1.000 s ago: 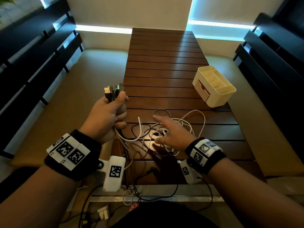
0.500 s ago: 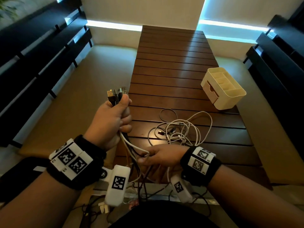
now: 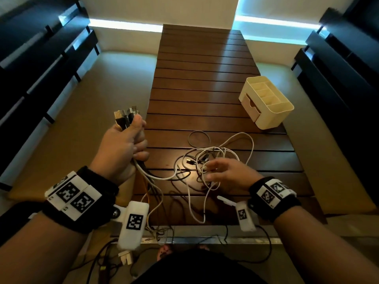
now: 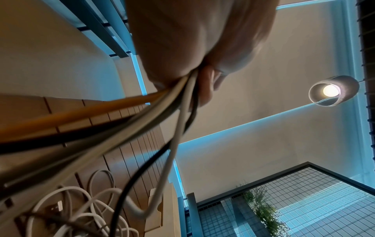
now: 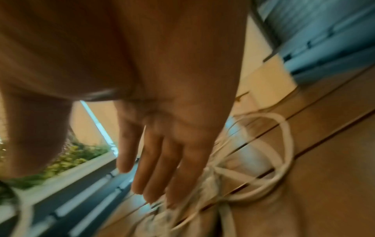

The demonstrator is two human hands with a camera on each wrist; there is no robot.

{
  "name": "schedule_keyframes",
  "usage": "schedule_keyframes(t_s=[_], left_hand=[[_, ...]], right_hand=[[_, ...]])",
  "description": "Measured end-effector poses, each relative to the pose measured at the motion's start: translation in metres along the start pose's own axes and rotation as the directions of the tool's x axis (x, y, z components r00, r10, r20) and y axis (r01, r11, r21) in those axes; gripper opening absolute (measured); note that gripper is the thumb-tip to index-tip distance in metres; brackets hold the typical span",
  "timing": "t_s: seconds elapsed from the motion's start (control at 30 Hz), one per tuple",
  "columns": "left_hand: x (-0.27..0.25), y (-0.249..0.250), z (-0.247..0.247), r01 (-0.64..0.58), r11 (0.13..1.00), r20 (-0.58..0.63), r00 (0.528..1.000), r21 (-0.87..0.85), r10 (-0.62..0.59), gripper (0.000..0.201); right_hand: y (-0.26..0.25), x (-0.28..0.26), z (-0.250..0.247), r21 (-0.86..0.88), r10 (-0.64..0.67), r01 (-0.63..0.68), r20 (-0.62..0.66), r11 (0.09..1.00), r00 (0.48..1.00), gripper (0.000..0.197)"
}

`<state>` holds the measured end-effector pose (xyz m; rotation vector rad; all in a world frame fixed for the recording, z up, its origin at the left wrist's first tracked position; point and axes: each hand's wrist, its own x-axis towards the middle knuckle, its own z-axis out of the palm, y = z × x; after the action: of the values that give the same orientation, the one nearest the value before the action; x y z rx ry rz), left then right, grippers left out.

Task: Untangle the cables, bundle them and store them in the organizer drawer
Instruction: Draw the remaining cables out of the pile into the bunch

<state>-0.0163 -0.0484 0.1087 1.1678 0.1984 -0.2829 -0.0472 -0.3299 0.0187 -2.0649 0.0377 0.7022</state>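
The right hand (image 3: 227,174) has moved from the counter's (image 3: 205,78) near edge to the tangled cables (image 3: 213,158), fingers spread; the left hand (image 3: 123,148) grips the plug ends (image 3: 126,115).

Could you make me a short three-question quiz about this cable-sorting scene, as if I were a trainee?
1. True or false: the left hand grips a bunch of cable plug ends, held upright.
2. Where is the right hand? A) inside the organizer; B) over the tangled cables on the table, fingers extended; C) on the drawer front.
3. Fill in: the thin dark loop lying alone on the table sits between the tangle and the ______.

Key
1. True.
2. B.
3. Organizer. Its drawer looks closed and nothing is stored yet.
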Motion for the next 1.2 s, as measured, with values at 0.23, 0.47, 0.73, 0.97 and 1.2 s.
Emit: schedule_keyframes(t_s=[0.23, 0.47, 0.73, 0.97, 1.2], left_hand=[[0.005, -0.002, 0.004, -0.002, 1.000, 0.000, 1.000, -0.005, 0.002, 0.024], [0.006, -0.001, 0.007, 0.004, 1.000, 0.003, 1.000, 0.014, -0.004, 0.024], [0.005, 0.001, 0.005, -0.005, 1.000, 0.003, 1.000, 0.023, 0.005, 0.023], [0.009, 0.000, 0.004, -0.018, 0.999, 0.004, 1.000, 0.050, 0.018, 0.024], [0.011, 0.000, 0.011, -0.039, 0.996, 0.022, 0.999, 0.084, 0.037, 0.022]], right_hand=[[0.038, 0.006, -0.014, -0.420, 0.039, -0.079, -0.104, 0.904, 0.994, 0.029], [0.038, 0.013, -0.009, -0.558, 0.066, -0.134, -0.141, 0.819, 0.988, 0.017], [0.050, 0.028, -0.029, -0.373, 0.086, -0.300, -0.494, 0.878, 0.865, 0.013], [0.030, 0.008, -0.034, -0.334, -0.238, 0.083, -0.457, 0.939, 0.857, 0.009], [-0.037, -0.011, -0.053, -0.486, -0.609, 0.366, -0.632, 0.793, 0.480, 0.002]])
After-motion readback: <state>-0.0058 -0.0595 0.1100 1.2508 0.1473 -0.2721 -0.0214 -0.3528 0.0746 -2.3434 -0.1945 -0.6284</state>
